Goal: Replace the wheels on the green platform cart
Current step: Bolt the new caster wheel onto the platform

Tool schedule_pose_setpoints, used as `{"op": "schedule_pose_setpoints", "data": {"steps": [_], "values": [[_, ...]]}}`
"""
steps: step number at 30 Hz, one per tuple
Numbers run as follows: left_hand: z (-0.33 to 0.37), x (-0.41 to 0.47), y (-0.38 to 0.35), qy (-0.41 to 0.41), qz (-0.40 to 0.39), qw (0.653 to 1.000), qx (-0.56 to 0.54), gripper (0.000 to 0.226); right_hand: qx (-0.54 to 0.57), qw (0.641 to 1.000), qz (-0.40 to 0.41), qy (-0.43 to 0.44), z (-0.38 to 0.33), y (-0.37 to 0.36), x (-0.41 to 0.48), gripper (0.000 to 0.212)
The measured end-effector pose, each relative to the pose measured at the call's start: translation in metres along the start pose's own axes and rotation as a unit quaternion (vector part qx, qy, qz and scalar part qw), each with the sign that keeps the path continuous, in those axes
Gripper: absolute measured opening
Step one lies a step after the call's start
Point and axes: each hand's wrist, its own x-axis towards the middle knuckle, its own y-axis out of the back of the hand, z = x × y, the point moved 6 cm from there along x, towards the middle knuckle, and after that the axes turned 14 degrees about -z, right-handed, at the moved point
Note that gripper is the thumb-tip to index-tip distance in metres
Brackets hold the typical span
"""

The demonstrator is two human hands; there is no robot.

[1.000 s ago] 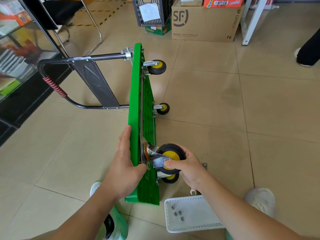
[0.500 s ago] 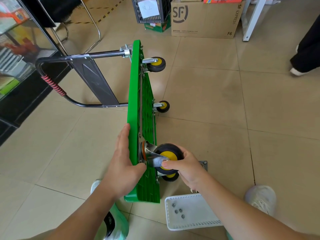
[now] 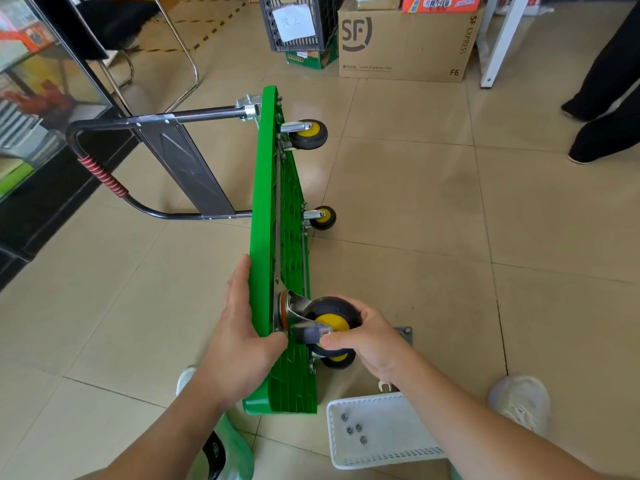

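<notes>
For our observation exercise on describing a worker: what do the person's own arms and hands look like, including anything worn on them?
The left hand and right hand are bare: no gloves, rings or tape show. The left forearm and right forearm are uncovered as far as the frame edge, with no sleeve, watch or wristband in view.

The green platform cart (image 3: 265,220) is up on its long edge on the floor, ribbed underside facing right and black handle (image 3: 104,181) out left. Black, yellow-hubbed wheels jut sideways: top far caster (image 3: 308,134), bottom far caster (image 3: 323,218), bottom near caster (image 3: 341,359). The top near caster (image 3: 330,318) sits against the deck, gripped by the right hand (image 3: 372,339).
</notes>
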Motion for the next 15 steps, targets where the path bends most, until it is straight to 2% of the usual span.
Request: {"op": "schedule_pose_setpoints", "data": {"steps": [15], "values": [[-0.0027, 0.0010, -0.0003, 0.029, -0.009, 1.000, -0.008, 0.118, -0.027, 0.999, -0.012, -0.027, -0.0010, 0.0064, 0.0083, 0.073]]}}
